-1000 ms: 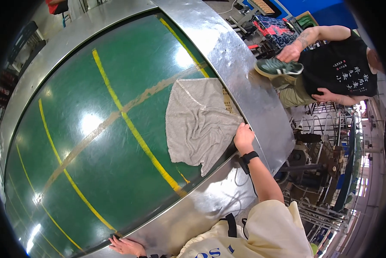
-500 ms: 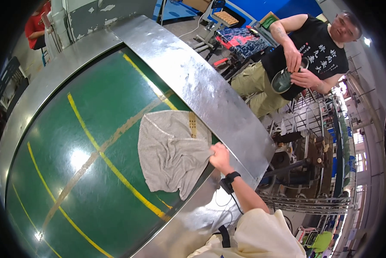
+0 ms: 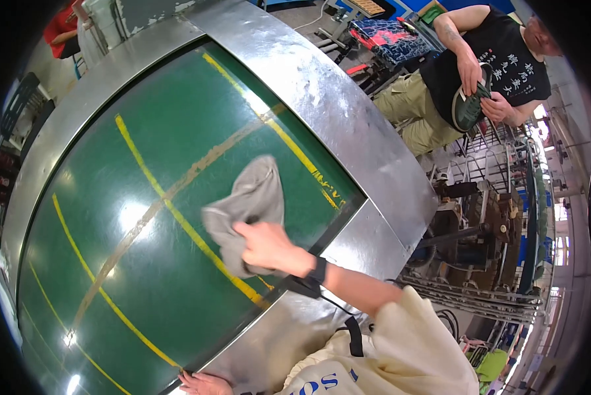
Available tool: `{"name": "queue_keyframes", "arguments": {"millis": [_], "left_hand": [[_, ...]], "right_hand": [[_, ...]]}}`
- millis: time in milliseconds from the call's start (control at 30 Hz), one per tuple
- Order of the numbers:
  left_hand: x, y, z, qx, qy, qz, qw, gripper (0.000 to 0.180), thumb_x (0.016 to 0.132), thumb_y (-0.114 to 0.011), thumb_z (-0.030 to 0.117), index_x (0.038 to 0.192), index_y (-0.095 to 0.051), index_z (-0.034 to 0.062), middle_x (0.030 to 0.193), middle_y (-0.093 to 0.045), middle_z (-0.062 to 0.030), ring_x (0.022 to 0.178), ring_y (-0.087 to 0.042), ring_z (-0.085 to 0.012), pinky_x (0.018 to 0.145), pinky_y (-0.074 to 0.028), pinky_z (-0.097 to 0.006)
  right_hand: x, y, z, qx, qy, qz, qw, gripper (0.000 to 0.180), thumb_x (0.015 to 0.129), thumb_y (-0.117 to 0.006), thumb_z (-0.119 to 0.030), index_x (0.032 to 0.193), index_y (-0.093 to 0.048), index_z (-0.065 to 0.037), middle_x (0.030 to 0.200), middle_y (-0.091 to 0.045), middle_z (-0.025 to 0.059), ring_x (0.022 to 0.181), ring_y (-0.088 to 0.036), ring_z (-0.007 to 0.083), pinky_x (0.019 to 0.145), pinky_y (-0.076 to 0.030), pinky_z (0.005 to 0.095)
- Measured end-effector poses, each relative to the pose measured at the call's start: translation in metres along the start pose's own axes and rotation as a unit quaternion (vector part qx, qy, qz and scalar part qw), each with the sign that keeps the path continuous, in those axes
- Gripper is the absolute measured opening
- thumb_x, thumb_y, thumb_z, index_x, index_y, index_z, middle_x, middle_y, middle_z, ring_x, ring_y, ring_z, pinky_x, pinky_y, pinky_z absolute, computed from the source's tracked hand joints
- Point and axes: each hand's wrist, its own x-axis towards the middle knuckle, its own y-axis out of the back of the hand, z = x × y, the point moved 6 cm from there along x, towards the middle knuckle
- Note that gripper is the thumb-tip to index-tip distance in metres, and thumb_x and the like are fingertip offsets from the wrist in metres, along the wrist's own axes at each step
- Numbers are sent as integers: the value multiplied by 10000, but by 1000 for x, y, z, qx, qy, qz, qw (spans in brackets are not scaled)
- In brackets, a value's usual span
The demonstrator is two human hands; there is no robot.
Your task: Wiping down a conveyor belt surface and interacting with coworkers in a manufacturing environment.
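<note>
A grey cloth (image 3: pixel 259 187) is bunched and slightly blurred over the green surface (image 3: pixel 170 296), which has yellow stripes and looks like a conveyor belt. My right hand (image 3: pixel 269 249), a black band on its wrist, grips the cloth's near part. Some of its fingers are hidden behind the hand and the fabric. At the lower edge of the picture, my left hand (image 3: pixel 206 384) rests by the near metal rim, holding nothing that I can see. Its fingers reach out to the left, and its lower part is cut off.
A broad steel frame (image 3: pixel 348 125) borders the green surface. Beyond it, a person in a black top (image 3: pixel 499 72) handles a dark shoe (image 3: pixel 470 108). Machinery and metal racks (image 3: pixel 466 224) stand to the right. A person in red (image 3: pixel 61 29) is at the far left.
The cloth, spread out near the right corner before, is now gathered up and farther left. My right hand has moved left with it. My left hand has come into view at the bottom.
</note>
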Motion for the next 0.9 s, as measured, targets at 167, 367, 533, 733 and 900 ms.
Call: {"name": "queue_keyframes", "arguments": {"millis": [167, 367, 533, 733, 900], "left_hand": [[-6, -5, 10, -5, 12, 6, 1000, 444, 986, -280, 343, 1265, -479, 61, 1433, -384, -68, 1369, -208, -393, 1075, -192, -499], [-2, 2, 9, -28, 30, 28, 999, 437, 979, -313, 341, 1267, -476, 55, 1422, -401, -59, 1384, -181, -372, 1097, -144, -496], [-3, 0, 13, -21, 26, 2, 999, 405, 954, -326, 250, 1266, -449, 22, 1443, -346, -87, 1397, -143, -382, 1105, -99, -530], [-3, 12, 25, -41, 37, -12, 998, 400, 932, -346, 214, 1266, -444, 17, 1451, -325, -108, 1403, -124, -392, 1099, -92, -549], [-7, 30, 35, -24, 25, -3, 999, 390, 941, -412, 279, 1241, -508, 50, 1380, -435, -132, 1329, -273, -424, 1051, -209, -539]], "right_hand": [[63, 19, -31, -107, 212, 140, 961, 309, 633, -561, -29, 930, -557, -112, 726, -591, 99, 717, -593, 318, 619, -425, 457], [50, 60, 50, -262, -33, 181, 947, 658, 726, -650, -161, 1340, -415, -135, 1321, -401, 219, 1244, -363, 415, 913, -361, 543], [31, -77, -15, -188, 77, -23, 979, 764, 749, -637, -534, 1402, -387, -225, 1510, -180, 215, 1361, -150, 501, 984, -172, 726], [48, -190, -88, -151, 337, -60, 927, 639, 732, -645, -539, 1272, -544, -212, 1505, -232, 148, 1369, -127, 492, 948, -150, 770], [-13, -296, -216, -126, 500, -318, 796, 476, 707, -659, -466, 1068, -659, -155, 1420, -395, 83, 1380, -184, 419, 1036, -140, 702]]}}
